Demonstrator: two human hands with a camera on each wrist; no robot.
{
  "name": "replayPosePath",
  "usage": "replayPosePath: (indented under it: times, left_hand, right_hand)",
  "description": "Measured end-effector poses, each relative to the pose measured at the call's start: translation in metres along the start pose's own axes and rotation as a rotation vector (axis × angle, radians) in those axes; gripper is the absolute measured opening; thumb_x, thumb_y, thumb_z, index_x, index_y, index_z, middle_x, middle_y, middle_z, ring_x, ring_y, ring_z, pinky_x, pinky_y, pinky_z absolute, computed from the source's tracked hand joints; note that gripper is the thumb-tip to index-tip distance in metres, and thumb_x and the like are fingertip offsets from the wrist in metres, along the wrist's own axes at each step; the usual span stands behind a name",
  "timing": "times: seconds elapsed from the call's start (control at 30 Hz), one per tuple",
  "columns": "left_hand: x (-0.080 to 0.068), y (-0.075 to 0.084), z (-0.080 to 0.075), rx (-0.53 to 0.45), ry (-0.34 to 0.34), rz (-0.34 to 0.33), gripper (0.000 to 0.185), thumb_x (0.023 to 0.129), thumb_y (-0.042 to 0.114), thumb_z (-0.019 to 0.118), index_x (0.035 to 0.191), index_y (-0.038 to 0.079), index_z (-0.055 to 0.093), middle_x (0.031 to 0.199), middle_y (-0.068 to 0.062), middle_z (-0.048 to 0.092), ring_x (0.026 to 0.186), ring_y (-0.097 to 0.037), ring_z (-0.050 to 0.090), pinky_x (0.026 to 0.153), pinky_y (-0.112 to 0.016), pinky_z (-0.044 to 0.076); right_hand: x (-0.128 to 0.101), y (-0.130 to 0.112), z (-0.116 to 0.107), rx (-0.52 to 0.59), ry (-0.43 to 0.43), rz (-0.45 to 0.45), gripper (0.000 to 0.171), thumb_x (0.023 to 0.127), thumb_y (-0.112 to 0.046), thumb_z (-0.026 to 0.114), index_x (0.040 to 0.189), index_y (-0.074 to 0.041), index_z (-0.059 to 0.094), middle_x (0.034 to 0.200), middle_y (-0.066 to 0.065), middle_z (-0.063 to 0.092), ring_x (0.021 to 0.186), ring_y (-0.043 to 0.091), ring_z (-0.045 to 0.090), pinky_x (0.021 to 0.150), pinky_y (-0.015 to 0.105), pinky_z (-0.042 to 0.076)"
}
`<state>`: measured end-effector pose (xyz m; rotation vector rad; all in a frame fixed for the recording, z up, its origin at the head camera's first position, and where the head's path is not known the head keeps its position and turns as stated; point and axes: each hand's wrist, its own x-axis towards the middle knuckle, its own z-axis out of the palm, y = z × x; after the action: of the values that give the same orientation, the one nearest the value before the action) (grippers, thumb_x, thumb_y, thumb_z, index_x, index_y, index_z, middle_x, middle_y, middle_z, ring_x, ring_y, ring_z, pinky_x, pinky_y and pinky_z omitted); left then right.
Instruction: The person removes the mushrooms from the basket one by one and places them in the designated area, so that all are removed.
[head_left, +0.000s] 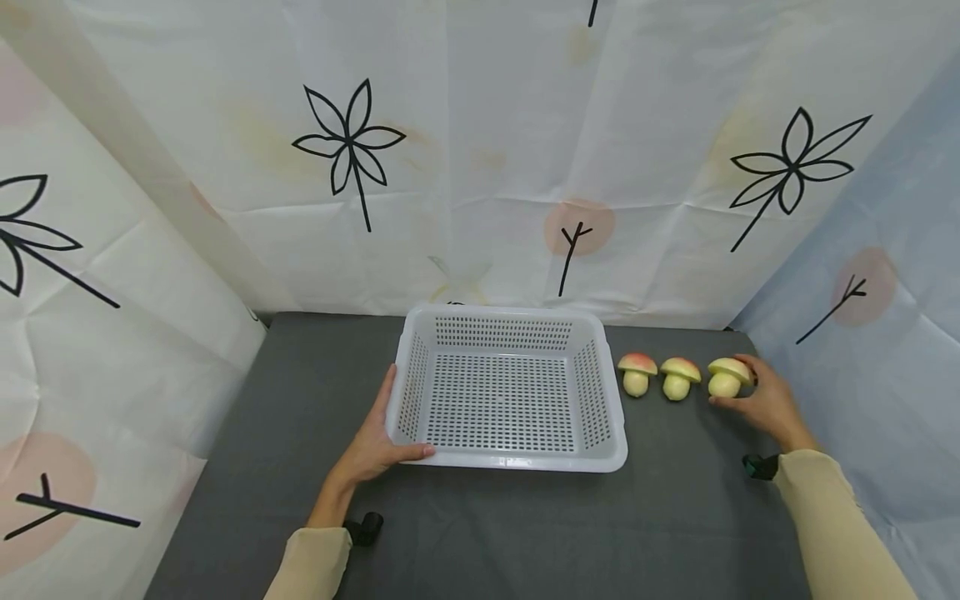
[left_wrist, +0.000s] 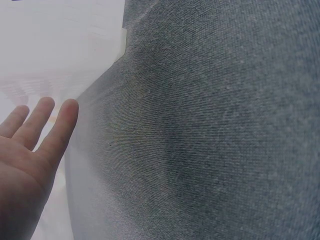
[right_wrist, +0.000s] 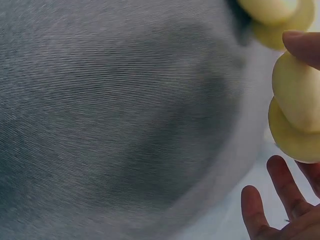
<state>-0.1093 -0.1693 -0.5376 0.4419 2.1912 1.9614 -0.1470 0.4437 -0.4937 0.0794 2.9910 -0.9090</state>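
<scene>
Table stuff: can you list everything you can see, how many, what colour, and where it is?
basket: 1, white with holes, middle of the table, nothing in it.
toy mushrooms: 3, pale yellow stems with red-and-yellow caps, in a row right of the basket; middle one, right one.
tablecloth: 1, dark grey, covers the table.
backdrop sheets: white and pale blue with black leaf drawings, behind and at the sides.
left hand: 1, beige sleeve, rests on the basket's left front corner.
right hand: 1, beige sleeve, grip around the right mushroom.
</scene>
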Motion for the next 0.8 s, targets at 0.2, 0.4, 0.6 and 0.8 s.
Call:
replayPosePath:
  times: [0.2,0.4,0.6,0.8]
  left_hand:
    - [0.000,-0.001,0.000,0.000,0.003,-0.001,0.141,0.068,0.004,0.095,0.164,0.029,-0.006,0.162,-0.021,0.024,0.119,-0.049,0.056,0.091,-0.058,0.049]
    - [0.000,0.000,0.000,-0.016,0.001,-0.002,0.141,0.068,0.004,0.094,0.164,0.029,-0.006,0.163,-0.021,0.023,0.120,-0.050,0.055,0.091,-0.058,0.050]
    - [0.001,0.000,0.000,-0.046,-0.010,0.002,0.140,0.069,0.003,0.094,0.164,0.027,-0.007,0.162,-0.024,0.023,0.119,-0.054,0.053,0.089,-0.058,0.051]
    - [0.000,0.000,0.001,-0.052,-0.007,-0.017,0.141,0.069,0.004,0.094,0.163,0.028,-0.008,0.162,-0.022,0.024,0.119,-0.054,0.054,0.090,-0.058,0.051]
  right_hand:
    - [0.001,0.014,0.011,0.001,-0.023,0.056,0.093,0.083,-0.017,0.084,0.149,0.014,0.026,0.139,0.045,0.035,0.119,0.061,0.039,0.092,0.070,0.033]
    - [0.003,0.021,0.019,0.020,0.005,0.047,0.090,0.081,-0.012,0.084,0.146,0.016,0.028,0.136,0.045,0.036,0.116,0.060,0.041,0.093,0.069,0.032]
    - [0.006,0.020,0.023,0.007,0.010,0.046,0.090,0.081,-0.008,0.083,0.147,0.017,0.026,0.138,0.046,0.033,0.118,0.061,0.037,0.094,0.070,0.031]
    - [0.013,0.018,0.027,-0.030,0.021,0.007,0.087,0.080,-0.002,0.082,0.144,0.019,0.027,0.136,0.047,0.033,0.118,0.062,0.036,0.094,0.070,0.030]
